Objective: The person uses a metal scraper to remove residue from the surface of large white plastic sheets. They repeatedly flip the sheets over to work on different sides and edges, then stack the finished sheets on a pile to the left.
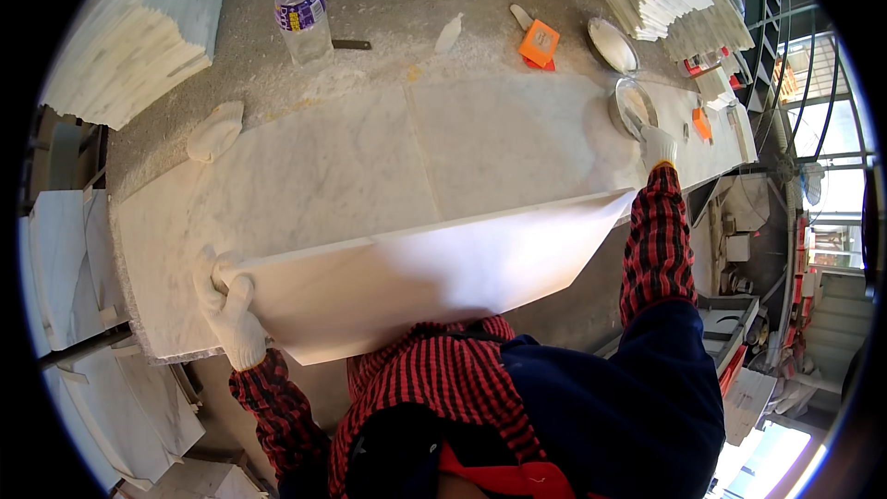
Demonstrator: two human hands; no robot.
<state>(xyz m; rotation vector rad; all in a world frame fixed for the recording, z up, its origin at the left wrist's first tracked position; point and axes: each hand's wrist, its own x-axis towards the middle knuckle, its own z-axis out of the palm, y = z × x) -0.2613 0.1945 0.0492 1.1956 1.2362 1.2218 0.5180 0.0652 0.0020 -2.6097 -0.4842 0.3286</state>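
Marble slab tilted over dusty workbench, prob. both hands gripping.

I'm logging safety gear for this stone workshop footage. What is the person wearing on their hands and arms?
Both hands wear white knit work gloves: left hand, right hand. Both arms are covered by long red-and-black checked sleeves, under a dark blue sleeveless apron or vest.

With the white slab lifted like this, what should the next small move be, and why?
Probably lower the slab flat onto the marble tiles already laid on the bench. Its near edge is raised and tilted, and only the left hand grips it, at one corner. The right hand is off by the round bowl, so bringing it back to the slab first seems wise.
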